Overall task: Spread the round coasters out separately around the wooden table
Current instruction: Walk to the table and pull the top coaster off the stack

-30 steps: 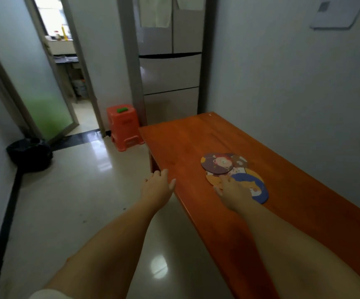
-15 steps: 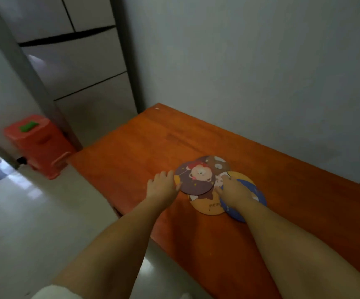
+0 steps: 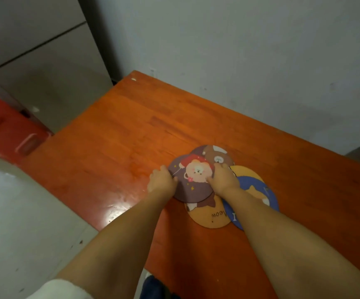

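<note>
Several round cartoon coasters lie overlapped in one pile on the orange wooden table (image 3: 114, 152). On top is a purple coaster (image 3: 193, 182) with a bear in a red hat. Under it show a brown bear coaster (image 3: 216, 155), an orange coaster (image 3: 213, 216) with "Meow" printed on it, and a blue coaster (image 3: 258, 190). My left hand (image 3: 160, 180) touches the purple coaster's left edge, fingers curled at its rim. My right hand (image 3: 223, 178) presses flat on its right side, partly covering the blue one.
A grey wall runs along the table's far side. A red plastic stool (image 3: 8, 134) stands on the pale tiled floor off the table's left end, in front of a fridge (image 3: 45, 61). Bare tabletop stretches left and right of the pile.
The view has closed in on the pile. My left hand came from off the table's edge to the purple coaster's left rim. My right hand shifted from the lower coasters onto the purple one.
</note>
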`<action>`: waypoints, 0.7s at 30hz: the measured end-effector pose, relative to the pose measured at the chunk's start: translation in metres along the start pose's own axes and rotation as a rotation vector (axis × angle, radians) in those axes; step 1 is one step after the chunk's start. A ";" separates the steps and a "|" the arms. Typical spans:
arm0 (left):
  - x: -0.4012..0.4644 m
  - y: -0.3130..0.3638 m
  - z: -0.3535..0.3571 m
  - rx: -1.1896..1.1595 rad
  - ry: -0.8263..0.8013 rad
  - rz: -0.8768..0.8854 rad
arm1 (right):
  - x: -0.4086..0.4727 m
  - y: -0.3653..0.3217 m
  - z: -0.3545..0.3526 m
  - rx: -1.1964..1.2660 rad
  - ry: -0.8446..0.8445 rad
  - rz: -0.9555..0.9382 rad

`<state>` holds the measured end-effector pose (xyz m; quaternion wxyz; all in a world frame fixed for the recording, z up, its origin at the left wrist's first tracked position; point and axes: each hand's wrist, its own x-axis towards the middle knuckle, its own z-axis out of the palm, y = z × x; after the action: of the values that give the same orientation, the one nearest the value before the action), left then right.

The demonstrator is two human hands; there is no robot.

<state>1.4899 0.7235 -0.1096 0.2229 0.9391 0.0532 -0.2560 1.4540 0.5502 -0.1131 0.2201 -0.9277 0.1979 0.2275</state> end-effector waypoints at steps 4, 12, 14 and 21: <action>0.015 0.003 0.007 -0.148 -0.017 -0.093 | 0.012 0.001 0.007 0.065 0.026 0.085; 0.023 -0.011 -0.005 -0.324 -0.020 -0.118 | 0.011 -0.001 0.008 0.188 0.139 0.069; 0.020 -0.013 -0.011 -0.394 -0.033 -0.085 | 0.006 -0.004 0.003 0.222 0.142 0.060; 0.034 -0.055 -0.060 -0.588 0.022 -0.013 | -0.010 -0.058 -0.011 0.372 0.071 -0.029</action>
<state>1.5347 0.7991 -0.1024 0.4835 0.8365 0.1335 -0.2206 1.4770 0.5955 -0.0813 0.3840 -0.8813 0.2306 0.1508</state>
